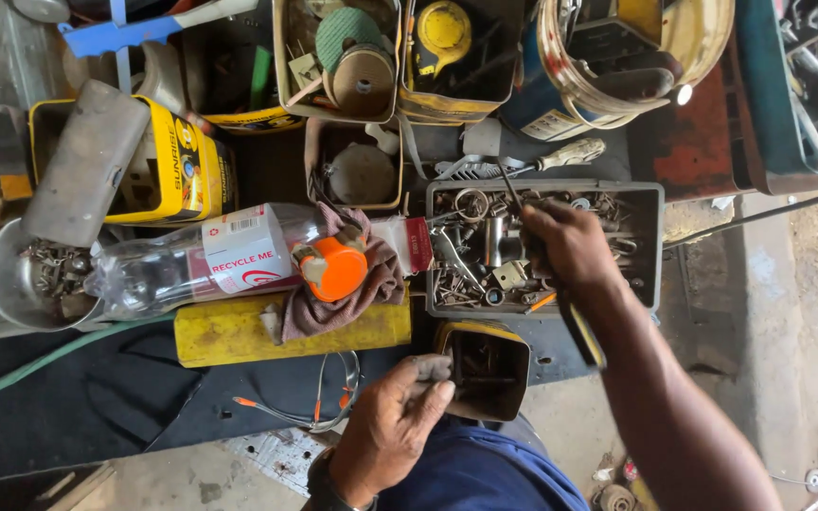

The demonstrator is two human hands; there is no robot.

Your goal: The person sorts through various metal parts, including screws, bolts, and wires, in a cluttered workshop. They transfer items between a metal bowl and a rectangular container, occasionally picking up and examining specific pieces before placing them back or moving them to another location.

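My right hand (568,244) reaches into a grey tray (650,237) full of screws, nuts and metal bits, gripping a screwdriver with a black and yellow handle (581,331) whose shaft points up toward the tray's back edge. My left hand (398,418) is low in the middle, fingers pinched on a small dark part, right beside a yellow tin (483,371) holding rusty hardware.
A clear plastic bottle (191,265) lies on its side, with an orange-topped item (333,267) on a brown rag. A yellow block (239,333), yellow tins, a metal bowl (11,284), a green hose and wires crowd the bench. Concrete floor lies to the right.
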